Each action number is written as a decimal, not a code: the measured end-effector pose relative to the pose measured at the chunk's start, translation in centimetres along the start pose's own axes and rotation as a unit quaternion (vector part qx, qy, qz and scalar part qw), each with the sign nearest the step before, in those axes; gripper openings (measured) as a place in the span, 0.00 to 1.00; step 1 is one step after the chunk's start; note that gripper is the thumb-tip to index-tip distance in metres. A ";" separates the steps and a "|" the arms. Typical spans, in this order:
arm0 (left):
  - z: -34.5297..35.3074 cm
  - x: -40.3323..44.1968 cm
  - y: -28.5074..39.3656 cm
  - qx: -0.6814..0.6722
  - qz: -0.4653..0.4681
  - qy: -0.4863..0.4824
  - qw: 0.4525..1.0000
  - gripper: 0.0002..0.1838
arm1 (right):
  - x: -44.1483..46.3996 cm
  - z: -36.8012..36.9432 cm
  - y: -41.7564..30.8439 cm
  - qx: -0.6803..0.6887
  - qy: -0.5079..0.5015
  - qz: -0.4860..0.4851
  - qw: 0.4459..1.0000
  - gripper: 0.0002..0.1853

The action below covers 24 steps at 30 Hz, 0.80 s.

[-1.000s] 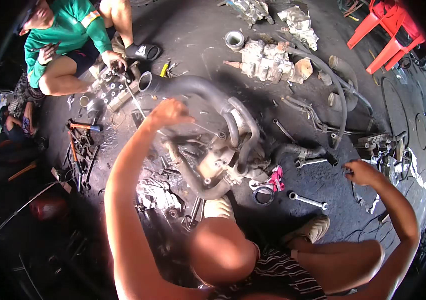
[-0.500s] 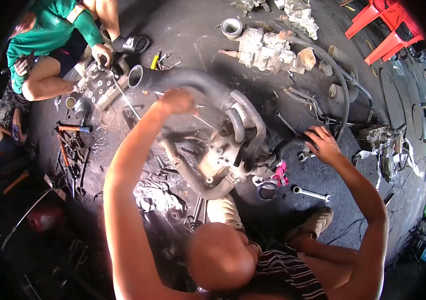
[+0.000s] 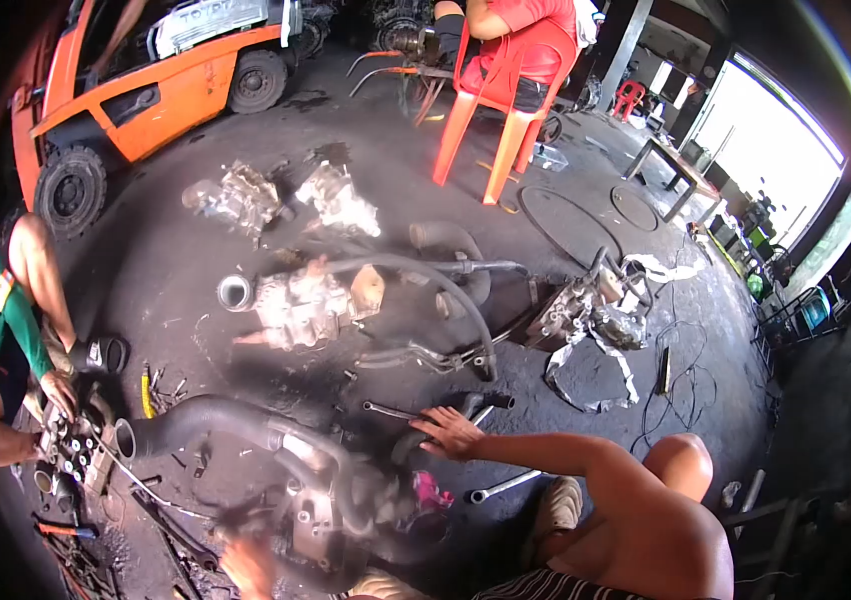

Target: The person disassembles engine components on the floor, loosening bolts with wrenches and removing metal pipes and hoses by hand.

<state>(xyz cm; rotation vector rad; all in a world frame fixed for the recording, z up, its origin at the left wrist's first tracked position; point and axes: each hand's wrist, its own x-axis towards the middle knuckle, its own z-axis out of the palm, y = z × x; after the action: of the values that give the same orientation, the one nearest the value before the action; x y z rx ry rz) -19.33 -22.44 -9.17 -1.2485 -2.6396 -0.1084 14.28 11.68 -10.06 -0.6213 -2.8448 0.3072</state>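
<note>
My right hand (image 3: pixel 449 433) reaches forward with its fingers spread, resting by a short black hose (image 3: pixel 408 446). A wrench (image 3: pixel 391 410) lies just beyond the fingertips, and a combination wrench (image 3: pixel 508 486) is on the floor below the forearm. At the bottom, my left hand (image 3: pixel 249 568) is smeared by motion, near the lower left of a metal engine part (image 3: pixel 314 520); whether it holds anything is unclear. A wide, dark ribbed hose (image 3: pixel 208 415) curves from that part to the left. Pink cloth (image 3: pixel 433 490) shows at the part's right side.
A co-worker in a green sleeve (image 3: pixel 21 320) handles another metal part (image 3: pixel 76 445) at left. A gearbox-like casting (image 3: pixel 306 305) and another engine assembly (image 3: pixel 571 312) lie ahead. Behind are an orange forklift (image 3: pixel 161 110) and a person in red on a red chair (image 3: pixel 496 120).
My view has swung up and right, bringing in the forklift and seated person. My left hand has moved from above the engine part to its lower left. My right hand stays near the black hose.
</note>
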 end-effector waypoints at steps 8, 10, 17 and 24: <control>-1.7 -6.9 14.1 -0.676 -0.260 -0.276 0.632 0.19 | -0.2 0.9 -0.2 0.006 0.000 0.011 1.000 0.26; 3.1 -7.3 14.5 -0.761 -0.289 -0.321 0.485 0.16 | 0.0 -0.1 0.4 -0.021 -0.002 0.006 1.000 0.25; -7.1 -4.3 6.3 -0.524 -0.257 -0.216 0.783 0.25 | 0.0 1.5 -0.3 -0.033 0.032 -0.023 0.999 0.23; -8.6 7.9 2.5 -0.405 -0.050 -0.295 0.864 0.25 | -1.2 0.7 -0.9 0.007 -0.042 -0.032 0.999 0.26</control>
<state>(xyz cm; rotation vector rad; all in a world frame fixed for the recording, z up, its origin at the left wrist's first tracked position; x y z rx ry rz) -20.83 -16.21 0.92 -1.5444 -3.3339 -1.1286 14.80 10.22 -10.71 -0.5238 -2.9334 0.3513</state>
